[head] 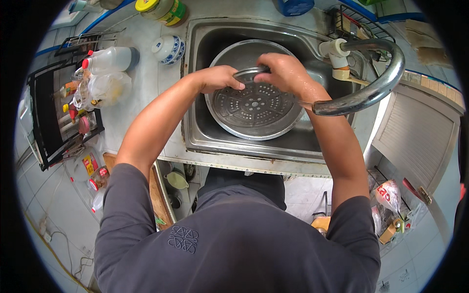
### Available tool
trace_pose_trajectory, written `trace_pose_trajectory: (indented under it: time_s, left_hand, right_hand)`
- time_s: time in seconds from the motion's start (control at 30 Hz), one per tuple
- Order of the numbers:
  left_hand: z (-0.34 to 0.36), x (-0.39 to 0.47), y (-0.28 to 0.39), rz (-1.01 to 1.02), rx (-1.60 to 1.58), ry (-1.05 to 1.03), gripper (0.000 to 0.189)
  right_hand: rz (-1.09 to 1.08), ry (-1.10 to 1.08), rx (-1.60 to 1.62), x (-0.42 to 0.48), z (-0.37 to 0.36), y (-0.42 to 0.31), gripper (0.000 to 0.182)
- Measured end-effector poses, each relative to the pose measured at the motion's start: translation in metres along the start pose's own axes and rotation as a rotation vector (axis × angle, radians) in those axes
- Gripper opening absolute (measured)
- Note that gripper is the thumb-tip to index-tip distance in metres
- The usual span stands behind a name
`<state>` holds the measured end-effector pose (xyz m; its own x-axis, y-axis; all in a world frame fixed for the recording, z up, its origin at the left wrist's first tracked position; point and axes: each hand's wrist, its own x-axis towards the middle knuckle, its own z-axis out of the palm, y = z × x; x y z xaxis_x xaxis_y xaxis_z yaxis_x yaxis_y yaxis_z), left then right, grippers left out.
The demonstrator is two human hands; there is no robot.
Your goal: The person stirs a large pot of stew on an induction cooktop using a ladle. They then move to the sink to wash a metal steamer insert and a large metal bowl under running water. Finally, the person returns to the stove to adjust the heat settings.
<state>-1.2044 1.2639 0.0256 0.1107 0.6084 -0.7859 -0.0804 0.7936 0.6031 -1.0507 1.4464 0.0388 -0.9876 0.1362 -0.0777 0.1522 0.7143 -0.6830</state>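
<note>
A perforated metal steamer tray (253,110) is tilted inside a large round metal basin (253,137), which stands in the stainless-steel sink (315,144). My left hand (220,78) grips the tray's far left rim, thumb on its upper side. At the far rim, my right hand (280,71) is wet and has its fingers curled round a small dark scouring pad (263,69), partly hidden, pressed to the edge. Water runs from the curved metal faucet spout (366,97) by my right forearm.
Blue-and-white bowls (168,49) stand left of the sink, near a plastic jug (111,58) and a plastic bag (110,88). A yellow-lidded glass jar (163,11) lies behind. The spout arches over my right forearm; a wire rack (361,27) stands at the back right.
</note>
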Motion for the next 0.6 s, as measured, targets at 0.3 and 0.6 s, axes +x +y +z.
trace_pose_trajectory:
  time_s: [0.3,0.6]
  left_hand:
    - [0.057,-0.012,-0.062,0.394,-1.300,0.199,0.038]
    - [0.121,0.009,-0.096,0.184,-1.448,0.285,0.053]
  right_hand:
    - [0.352,0.592,-0.051,-0.076,0.065,0.039,0.043]
    - [-0.017,0.500,0.077,-0.063,0.125,-0.057,0.031]
